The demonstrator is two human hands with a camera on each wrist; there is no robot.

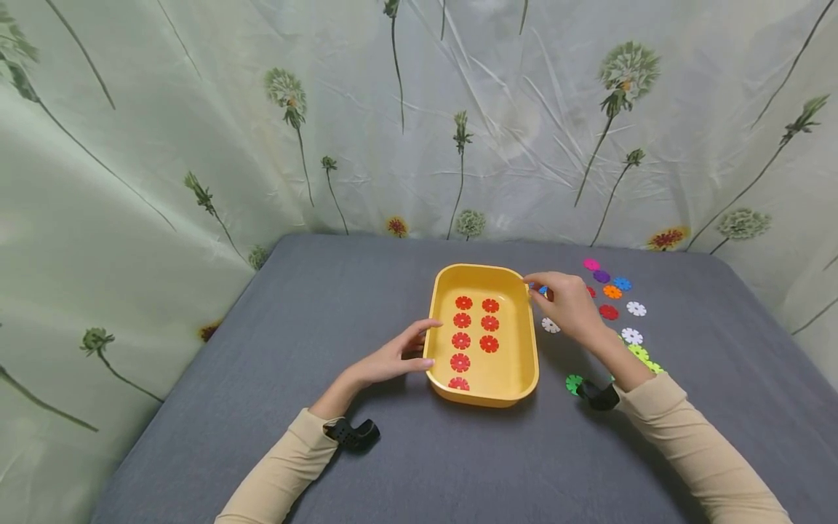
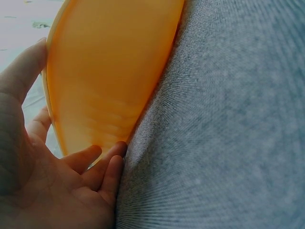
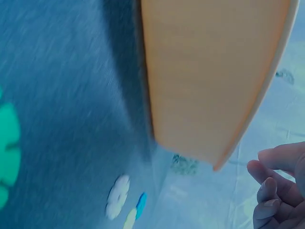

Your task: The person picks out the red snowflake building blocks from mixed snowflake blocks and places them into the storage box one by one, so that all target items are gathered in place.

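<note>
A yellow plastic tray (image 1: 481, 393) with raised walls rests on the grey cloth. Inside lie two columns of red notched discs (image 1: 460, 340). My left hand (image 1: 396, 356) holds the tray's left side, with the thumb and a finger at the rim. Its other fingers (image 2: 112, 174) bend against the outer wall in the left wrist view. My right hand (image 1: 568, 302) hovers by the tray's far right corner. Thumb and forefinger come close together, the other fingers loosely curled, and the right wrist view shows no disc between them.
Right of the tray lie scattered notched discs: a white disc (image 1: 550, 325), an orange disc (image 1: 612, 292), a purple disc (image 1: 601, 276), a green disc (image 1: 574, 383) and several others. Behind the table hangs a dandelion-patterned curtain (image 1: 366, 131).
</note>
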